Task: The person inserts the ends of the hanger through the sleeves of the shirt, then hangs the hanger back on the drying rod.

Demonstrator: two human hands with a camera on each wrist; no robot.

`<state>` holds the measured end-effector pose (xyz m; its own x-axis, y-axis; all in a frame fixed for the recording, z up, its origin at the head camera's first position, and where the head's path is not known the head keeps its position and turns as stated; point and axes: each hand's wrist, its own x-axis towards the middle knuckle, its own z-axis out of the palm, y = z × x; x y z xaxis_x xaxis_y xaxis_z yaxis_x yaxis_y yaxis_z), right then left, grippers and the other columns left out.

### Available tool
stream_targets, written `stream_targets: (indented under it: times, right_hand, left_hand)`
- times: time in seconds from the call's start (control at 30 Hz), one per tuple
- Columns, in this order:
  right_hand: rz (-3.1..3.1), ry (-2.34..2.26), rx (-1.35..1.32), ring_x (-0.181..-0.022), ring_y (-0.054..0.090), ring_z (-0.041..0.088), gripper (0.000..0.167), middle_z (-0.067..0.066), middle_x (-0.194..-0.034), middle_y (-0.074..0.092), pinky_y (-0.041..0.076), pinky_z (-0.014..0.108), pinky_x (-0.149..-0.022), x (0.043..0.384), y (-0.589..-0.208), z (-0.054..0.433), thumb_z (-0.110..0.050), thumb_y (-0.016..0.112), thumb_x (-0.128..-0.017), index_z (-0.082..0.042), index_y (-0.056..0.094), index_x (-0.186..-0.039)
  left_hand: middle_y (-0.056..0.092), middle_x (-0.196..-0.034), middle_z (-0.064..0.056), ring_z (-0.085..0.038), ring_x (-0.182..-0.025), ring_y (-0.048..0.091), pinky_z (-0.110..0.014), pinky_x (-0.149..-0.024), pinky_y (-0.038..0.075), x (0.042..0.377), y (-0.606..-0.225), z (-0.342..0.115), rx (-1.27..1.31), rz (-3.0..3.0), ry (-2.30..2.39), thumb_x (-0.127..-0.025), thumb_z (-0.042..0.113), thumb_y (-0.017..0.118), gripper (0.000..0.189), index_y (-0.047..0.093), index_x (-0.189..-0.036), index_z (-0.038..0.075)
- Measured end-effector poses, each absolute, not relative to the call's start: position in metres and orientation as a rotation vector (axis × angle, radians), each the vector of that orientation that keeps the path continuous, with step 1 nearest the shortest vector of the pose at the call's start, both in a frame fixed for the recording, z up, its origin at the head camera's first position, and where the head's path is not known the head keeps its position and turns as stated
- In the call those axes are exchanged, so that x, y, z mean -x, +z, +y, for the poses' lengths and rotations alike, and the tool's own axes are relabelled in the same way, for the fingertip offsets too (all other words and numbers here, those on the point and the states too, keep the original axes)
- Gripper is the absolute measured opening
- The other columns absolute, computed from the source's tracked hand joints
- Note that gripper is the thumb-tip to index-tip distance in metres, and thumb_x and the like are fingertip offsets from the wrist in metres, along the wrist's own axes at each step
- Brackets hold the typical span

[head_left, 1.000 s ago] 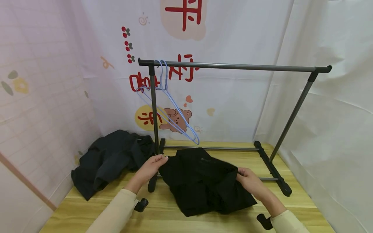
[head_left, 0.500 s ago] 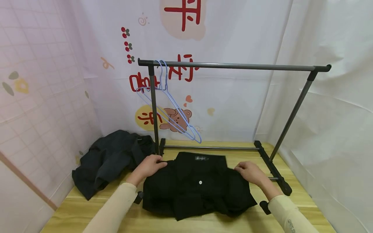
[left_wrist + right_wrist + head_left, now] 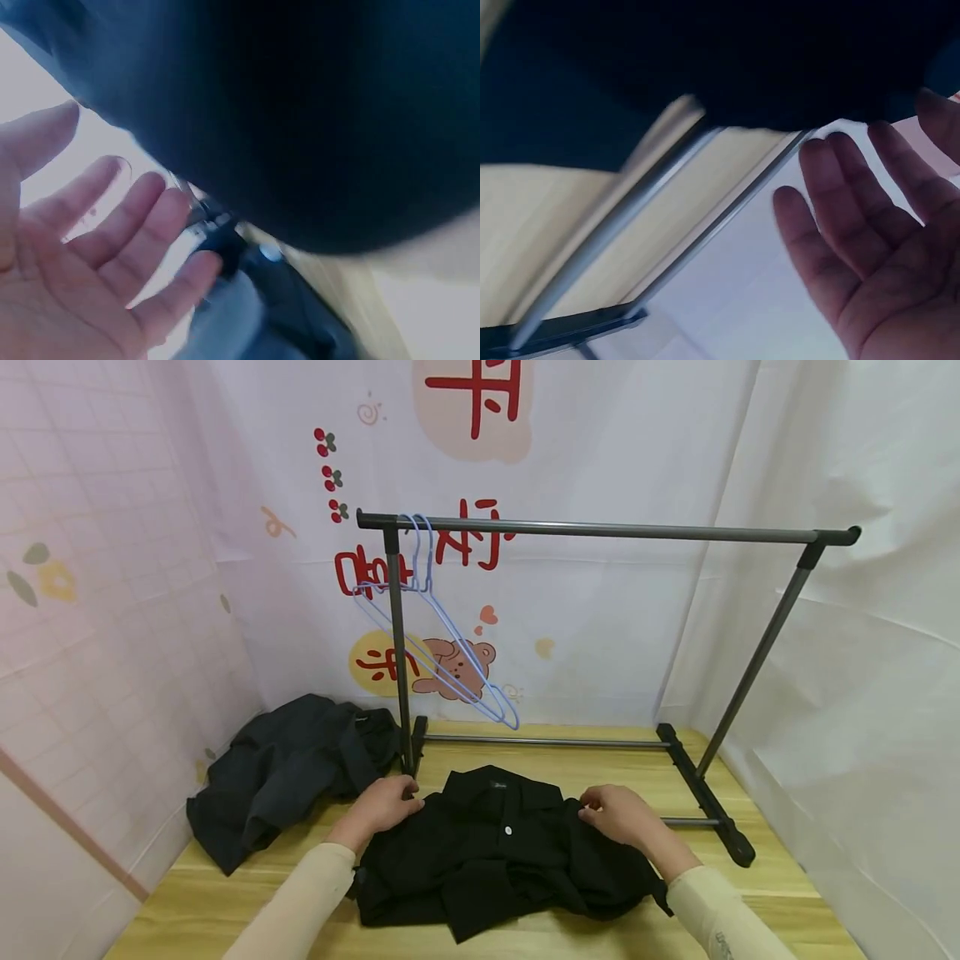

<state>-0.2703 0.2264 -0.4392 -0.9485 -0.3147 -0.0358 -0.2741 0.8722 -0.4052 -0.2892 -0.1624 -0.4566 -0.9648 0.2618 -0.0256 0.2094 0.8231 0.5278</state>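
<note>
- On the wooden table [image 3: 765, 914], partly hiding the nearer lower bar of the rack [image 3: 600, 530]: a black shirt [image 3: 487, 856], crumpled, with its collar end toward the backdrop [image 3: 600, 627].
- Inside the collar, a small neck label [image 3: 498, 786] with pale marks, too small to read.
- Below the collar, one white button [image 3: 508, 831], bright against the black.
- At the shirt's left-hand shoulder, the left hand [image 3: 381, 807]: released, with fingers spread and slightly bent in the left wrist view, beside dark cloth. Cannot tell touching from just beside.
- At the opposite shoulder, the right hand [image 3: 618, 816]: released too, fingers loosely bent, tips by the cloth's edge in the right wrist view. Contact likewise hard to tell.
- On the right cream sleeve [image 3: 697, 902], dark lettering [image 3: 722, 946], too small to read.
- Near the rack's left leg, a second dark garment [image 3: 292, 777], heaped, with a small pale mark [image 3: 363, 718]; unreadable.
- On the top bar, toward the left end, two light-blue hangers [image 3: 431, 556], close together.
- Across the white backdrop, large red Chinese characters: one at the top [image 3: 476, 410], cut by the frame, apparently 平; one in a yellow circle [image 3: 362, 672], apparently 乐, crossed by the rack's leg; others between, overlapped by bar and hangers, not surely legible.
- Beside the circle, a brown cartoon bear [image 3: 459, 670]; higher up, printed cherries [image 3: 328, 485].
</note>
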Motion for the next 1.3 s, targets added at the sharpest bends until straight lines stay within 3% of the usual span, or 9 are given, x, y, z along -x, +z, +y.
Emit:
stream_targets:
  times: [0.2,0.43,0.57,0.73,0.83,0.97,1.13,1.3]
  right_hand:
    - [2.982,-0.551,0.583,-0.112,0.061,0.038,0.033,0.019,-0.127,0.062,0.047,0.052,-0.094,0.289,-0.434,0.185,-0.01,0.059,-0.1,0.0,0.061,-0.131]
    - [2.903,-0.393,0.675,-0.128,0.051,0.037,0.049,0.019,-0.139,0.054,0.037,0.051,-0.107,0.306,-0.442,0.145,-0.001,0.05,-0.1,-0.001,0.042,-0.148]
    - [2.917,-0.389,0.713,-0.121,0.056,0.034,0.037,0.014,-0.127,0.062,0.036,0.054,-0.106,0.305,-0.445,0.144,-0.003,0.056,-0.099,-0.005,0.057,-0.136]
    - [2.9,-0.617,0.831,-0.095,0.063,0.025,0.017,0.004,-0.102,0.066,0.049,0.046,-0.088,0.303,-0.437,0.158,-0.003,0.06,-0.097,-0.009,0.073,-0.106]
    - [2.82,-0.788,0.857,-0.094,0.061,0.023,0.02,0.003,-0.105,0.066,0.049,0.042,-0.081,0.303,-0.43,0.16,0.0,0.057,-0.097,-0.011,0.073,-0.101]
    - [2.915,-0.724,0.862,-0.102,0.061,0.027,0.02,0.007,-0.113,0.065,0.049,0.043,-0.085,0.3,-0.434,0.149,-0.001,0.063,-0.095,-0.014,0.073,-0.106]
    - [3.102,-0.482,0.709,-0.102,0.061,0.033,0.037,0.019,-0.119,0.057,0.051,0.045,-0.084,0.289,-0.448,0.135,-0.009,0.073,-0.09,-0.008,0.064,-0.126]
    - [3.027,-0.522,0.666,-0.099,0.064,0.031,0.036,0.02,-0.123,0.058,0.052,0.045,-0.086,0.283,-0.456,0.133,-0.005,0.067,-0.094,-0.003,0.061,-0.129]
  left_hand:
    - [0.059,-0.13,-0.017,-0.036,-0.12,0.055,-0.051,-0.099,0.043,0.292,-0.447,-0.13,-0.576,2.898,0.91,-0.1,0.017,0.061,0.036,0.059,-0.132,0.002]
    - [0.053,-0.141,-0.015,-0.033,-0.132,0.048,-0.05,-0.109,0.034,0.299,-0.441,-0.096,-0.902,2.78,0.73,-0.102,0.002,0.05,0.04,0.051,-0.142,0.004]
    - [0.065,-0.122,-0.006,-0.029,-0.118,0.057,-0.05,-0.104,0.038,0.303,-0.44,-0.09,-0.92,2.815,0.593,-0.099,0.007,0.059,0.028,0.067,-0.125,0.011]
    - [0.068,-0.096,0.002,-0.024,-0.097,0.06,-0.046,-0.091,0.045,0.305,-0.442,-0.086,-0.817,2.977,0.664,-0.096,0.015,0.067,0.008,0.074,-0.1,0.016]
    - [0.068,-0.092,0.002,-0.022,-0.09,0.062,-0.045,-0.087,0.048,0.307,-0.446,-0.077,-0.742,3.135,0.695,-0.094,0.016,0.069,0.006,0.075,-0.097,0.017]
    - [0.067,-0.092,0.001,-0.022,-0.087,0.062,-0.044,-0.085,0.048,0.304,-0.458,-0.063,-0.727,3.283,0.525,-0.092,0.017,0.073,0.005,0.075,-0.095,0.019]
    - [0.06,-0.12,-0.01,-0.032,-0.116,0.053,-0.055,-0.104,0.036,0.298,-0.463,-0.064,-0.604,3.25,0.519,-0.092,0.025,0.073,0.033,0.066,-0.122,0.014]
    - [0.051,-0.138,-0.02,-0.041,-0.126,0.048,-0.058,-0.101,0.038,0.298,-0.455,-0.088,-0.393,3.131,0.79,-0.097,0.027,0.067,0.049,0.054,-0.139,0.007]
